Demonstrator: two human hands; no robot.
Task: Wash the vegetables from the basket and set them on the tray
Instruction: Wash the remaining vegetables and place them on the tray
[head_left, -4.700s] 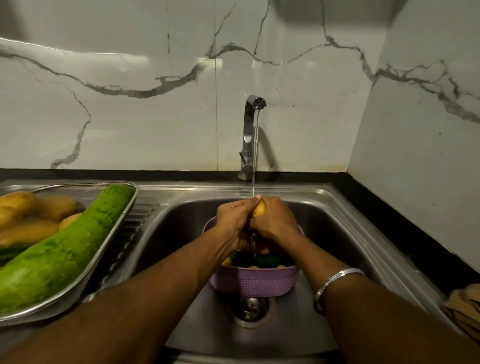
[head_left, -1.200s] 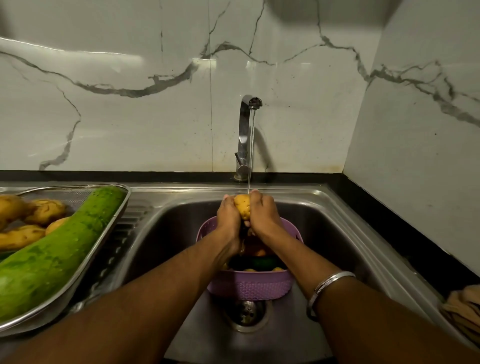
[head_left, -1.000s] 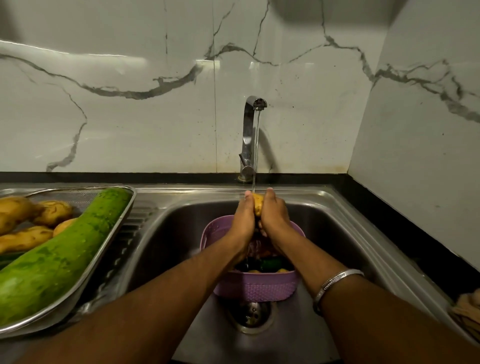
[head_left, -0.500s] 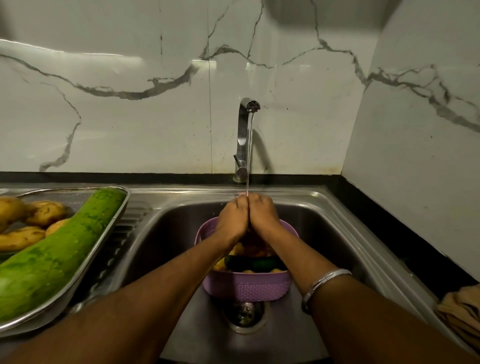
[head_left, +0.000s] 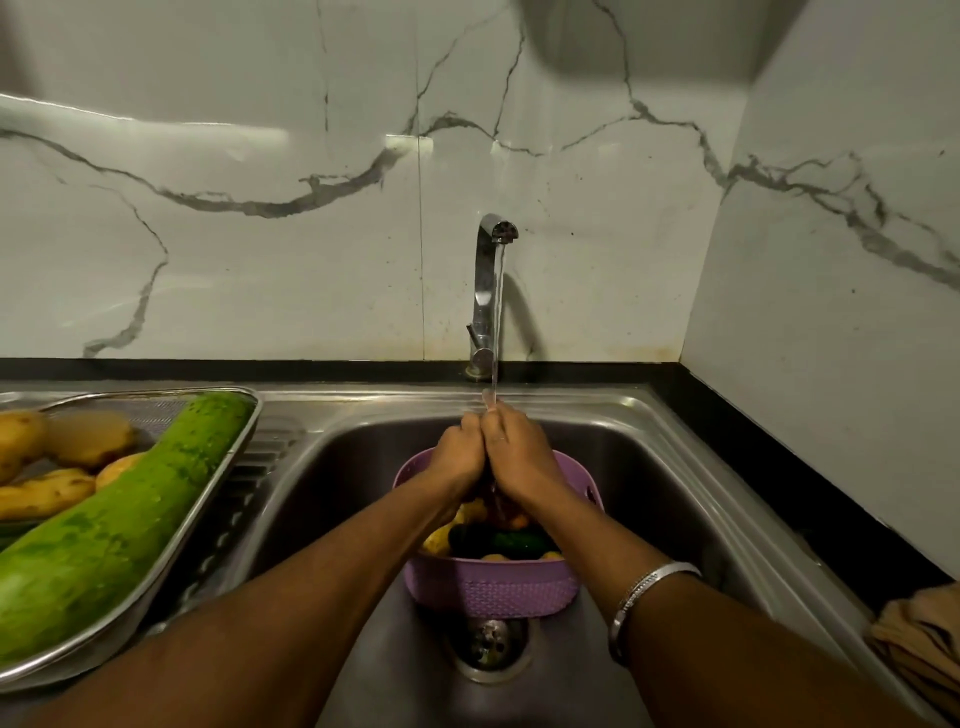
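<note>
Head view, kitchen sink station. Steel sink (head_left: 670, 457), single basin, drain (head_left: 488, 644) at the near end. Chrome tap (head_left: 485, 291) at the back edge, running; a thin stream of water (head_left: 497, 322) falls onto the hands. Left hand (head_left: 460, 449) and right hand (head_left: 511, 449) pressed together side by side under the stream, directly above the basket, fingers curled inward towards each other; whatever lies between the palms is hidden, so it cannot be told whether they hold anything. Silver bangle (head_left: 636, 597) on the right forearm. Purple basket (head_left: 493, 587), woven-pattern plastic, standing in the basin just behind the drain; contents partly screened by the forearms: yellow-orange pieces (head_left: 439, 538) and a dark green vegetable (head_left: 511, 543). Metal tray (head_left: 228, 457) on the drainboard, left of the basin, well apart from the basket; it carries one large green gourd (head_left: 119, 525), lying diagonally with its far end at the tray's back corner, and several potatoes (head_left: 88, 439) just beside it on the left. Tan cloth (head_left: 919, 634) on the dark counter at the right edge. White marble-patterned wall tiles (head_left: 260, 260) behind and to the right.
</note>
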